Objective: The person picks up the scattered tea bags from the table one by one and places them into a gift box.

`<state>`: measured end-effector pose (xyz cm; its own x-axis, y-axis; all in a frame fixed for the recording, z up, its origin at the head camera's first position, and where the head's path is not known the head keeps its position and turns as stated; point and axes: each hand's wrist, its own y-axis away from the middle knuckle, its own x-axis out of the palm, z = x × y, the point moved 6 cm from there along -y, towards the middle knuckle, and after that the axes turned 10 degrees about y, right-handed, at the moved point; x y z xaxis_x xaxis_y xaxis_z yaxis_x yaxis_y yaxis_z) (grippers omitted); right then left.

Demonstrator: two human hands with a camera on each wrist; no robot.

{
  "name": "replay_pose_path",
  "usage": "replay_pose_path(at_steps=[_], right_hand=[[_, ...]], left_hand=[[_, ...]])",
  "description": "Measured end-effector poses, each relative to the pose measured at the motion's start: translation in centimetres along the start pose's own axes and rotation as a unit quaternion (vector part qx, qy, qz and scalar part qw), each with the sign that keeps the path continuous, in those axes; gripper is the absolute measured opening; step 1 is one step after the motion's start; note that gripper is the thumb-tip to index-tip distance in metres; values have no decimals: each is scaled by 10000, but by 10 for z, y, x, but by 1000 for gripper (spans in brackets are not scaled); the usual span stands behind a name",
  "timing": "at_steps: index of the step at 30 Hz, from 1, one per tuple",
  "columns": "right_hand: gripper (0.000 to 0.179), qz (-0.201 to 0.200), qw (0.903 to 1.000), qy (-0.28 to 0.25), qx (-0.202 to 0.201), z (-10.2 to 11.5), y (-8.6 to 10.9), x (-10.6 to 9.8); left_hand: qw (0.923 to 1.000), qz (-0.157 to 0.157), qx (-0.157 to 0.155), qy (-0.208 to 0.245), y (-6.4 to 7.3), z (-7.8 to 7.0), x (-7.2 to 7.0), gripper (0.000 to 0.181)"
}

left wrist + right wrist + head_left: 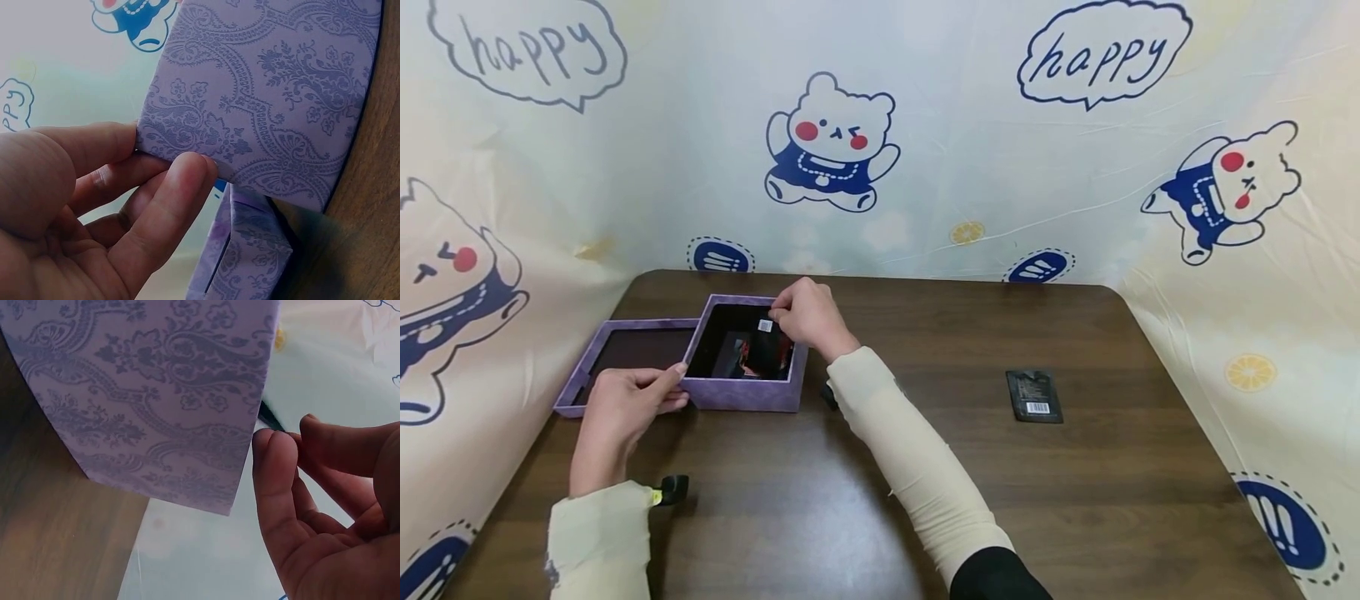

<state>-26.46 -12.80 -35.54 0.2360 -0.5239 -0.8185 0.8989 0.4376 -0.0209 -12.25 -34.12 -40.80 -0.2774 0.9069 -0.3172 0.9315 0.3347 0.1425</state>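
Note:
A purple patterned box [745,395], uncovered, stands at the left of the table. My left hand [628,404] grips its near left corner; the left wrist view shows fingers and thumb of that hand [119,200] on the box's edge [262,106]. Over the far right part of the box, my right hand [812,315] pinches the top of a black sachet [765,350] with a small white label. Only a dark sliver of the sachet [270,417] shows in the right wrist view, beside the box wall [150,406]. Dark and reddish printed contents [737,354] lie inside, partly hidden.
Left of the box lies its purple lid [591,358], dark inside face up and partly behind my left hand. A second black sachet [1034,397] with a barcode lies flat on the brown table [925,467], to the right. A printed cloth [925,167] hangs around the table.

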Motion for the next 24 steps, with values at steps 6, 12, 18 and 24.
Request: replay_pose_path(at_steps=[6, 12, 18, 24], right_hand=[[16, -66, 10000, 52, -41, -4, 3, -5], [15, -157, 9999, -66, -19, -10, 7, -14], [16, -401, 9988, 47, -258, -16, 11, -35], [16, -464, 9987, -27, -225, -36, 18, -51]], left_hand=[[9999, 46, -69, -85, 0, 1, 1, 47], [9999, 64, -87, -71, 0, 1, 0, 49], [9998, 96, -153, -100, 1, 1, -2, 54], [9998, 136, -133, -32, 1, 0, 0, 55]])
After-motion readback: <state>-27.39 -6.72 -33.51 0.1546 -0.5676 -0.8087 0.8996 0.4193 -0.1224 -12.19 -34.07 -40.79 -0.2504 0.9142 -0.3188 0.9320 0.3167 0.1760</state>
